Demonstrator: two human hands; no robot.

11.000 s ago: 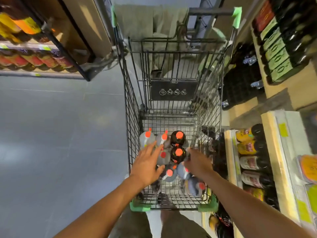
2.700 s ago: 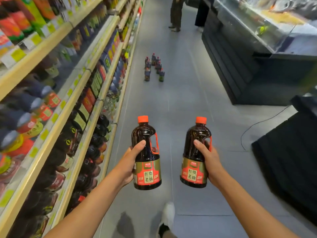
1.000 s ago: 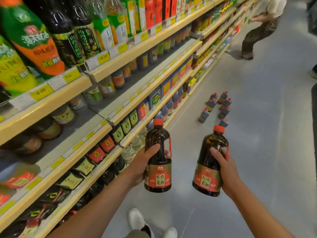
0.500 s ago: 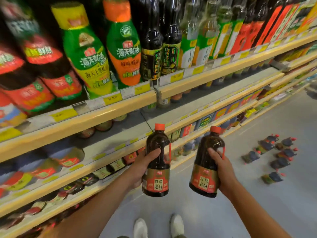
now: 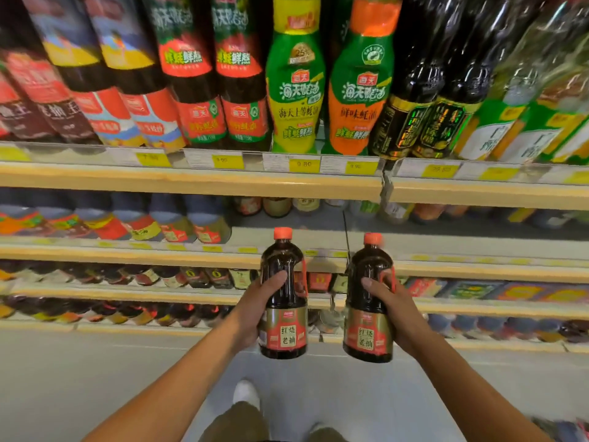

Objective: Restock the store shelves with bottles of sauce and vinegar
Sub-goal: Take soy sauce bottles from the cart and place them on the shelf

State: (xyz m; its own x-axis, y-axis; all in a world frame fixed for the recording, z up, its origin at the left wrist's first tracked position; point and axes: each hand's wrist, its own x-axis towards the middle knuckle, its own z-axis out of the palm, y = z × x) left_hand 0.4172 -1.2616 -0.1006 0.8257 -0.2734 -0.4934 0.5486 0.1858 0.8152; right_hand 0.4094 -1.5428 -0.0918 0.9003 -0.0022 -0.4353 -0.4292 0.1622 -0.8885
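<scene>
A person faces store shelving, holding one dark sauce bottle in each hand, both upright with orange caps at twelve o'clock. The left hand (image 5: 255,309) wraps its grip around the left bottle (image 5: 283,295); the right hand (image 5: 396,311) is clamped the same way on the right bottle (image 5: 368,299), fingers near its red handle. Directly beyond the caps, at twelve o'clock, the second shelf (image 5: 287,232) shows a bare grey stretch — likely the target. Blue-capped bottles (image 5: 178,218) crowd it at ten o'clock, small jars (image 5: 277,206) sit at the back, and a thin divider (image 5: 346,234) stands between. The top shelf's edge (image 5: 191,183) overhangs — clearance for the tall bottles looks tight.
</scene>
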